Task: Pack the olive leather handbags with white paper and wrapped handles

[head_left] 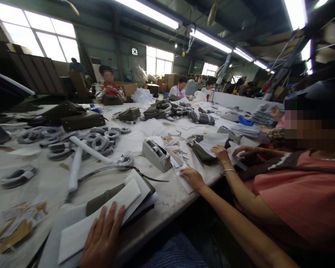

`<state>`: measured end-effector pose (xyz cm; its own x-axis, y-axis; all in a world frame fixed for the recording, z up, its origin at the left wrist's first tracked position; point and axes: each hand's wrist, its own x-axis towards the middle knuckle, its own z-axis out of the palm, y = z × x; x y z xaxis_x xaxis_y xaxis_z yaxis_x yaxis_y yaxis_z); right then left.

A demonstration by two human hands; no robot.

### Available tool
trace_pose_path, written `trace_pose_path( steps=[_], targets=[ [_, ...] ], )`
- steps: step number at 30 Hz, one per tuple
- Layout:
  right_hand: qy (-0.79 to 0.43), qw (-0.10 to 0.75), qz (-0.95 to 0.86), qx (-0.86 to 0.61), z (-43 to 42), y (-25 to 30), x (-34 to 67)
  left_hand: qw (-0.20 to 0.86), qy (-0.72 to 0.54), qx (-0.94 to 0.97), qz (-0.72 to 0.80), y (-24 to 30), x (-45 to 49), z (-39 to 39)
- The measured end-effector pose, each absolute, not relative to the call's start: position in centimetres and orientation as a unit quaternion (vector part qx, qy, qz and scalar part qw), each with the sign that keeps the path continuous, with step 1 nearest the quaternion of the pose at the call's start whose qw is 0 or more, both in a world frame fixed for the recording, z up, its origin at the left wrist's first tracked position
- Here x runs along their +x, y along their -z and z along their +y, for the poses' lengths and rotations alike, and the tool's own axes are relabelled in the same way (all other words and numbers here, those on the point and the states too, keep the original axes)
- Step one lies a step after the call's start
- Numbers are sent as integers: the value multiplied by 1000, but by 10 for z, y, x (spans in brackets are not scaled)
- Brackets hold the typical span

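Observation:
My left hand (pixel 103 234) lies flat, fingers a little apart, on a folded white padding sheet (pixel 97 221). That sheet rests on an olive-green bag (pixel 102 199) at the table's near edge, with a dark strap (pixel 108 169) trailing behind it. Stretched out to the right, my right hand (pixel 193 179) touches thin white paper (pixel 185 182) on the table with its fingertips; its thumb is mostly hidden. Just left of that hand stands a grey tape dispenser (pixel 156 154). Small brown and white paper pieces (pixel 175 149) are scattered behind it.
Wrapped coiled straps (pixel 99 141) and white padded tubes (pixel 89 150) lie at mid-left. Olive bags (pixel 82 119) stand farther back. Brown scraps (pixel 19 227) are at lower left. At right, a co-worker's hand (pixel 220 152) is beside another olive bag (pixel 202 152). Other people sit across the table.

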<state>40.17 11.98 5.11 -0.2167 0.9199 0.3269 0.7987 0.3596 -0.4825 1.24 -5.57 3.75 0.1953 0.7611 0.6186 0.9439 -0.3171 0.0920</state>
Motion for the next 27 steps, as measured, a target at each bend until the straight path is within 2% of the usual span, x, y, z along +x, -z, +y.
trace_pose_path(
  steps=[13, 27],
  targets=[
    [-133, 240, -779, -563, 121, -63, 408, 165, 279, -756, -568, -42, 15, -58],
    [-136, 287, -756, -572, 104, -90, 389, 172, 282, -749, -574, -42, 18, -57]
  ],
)
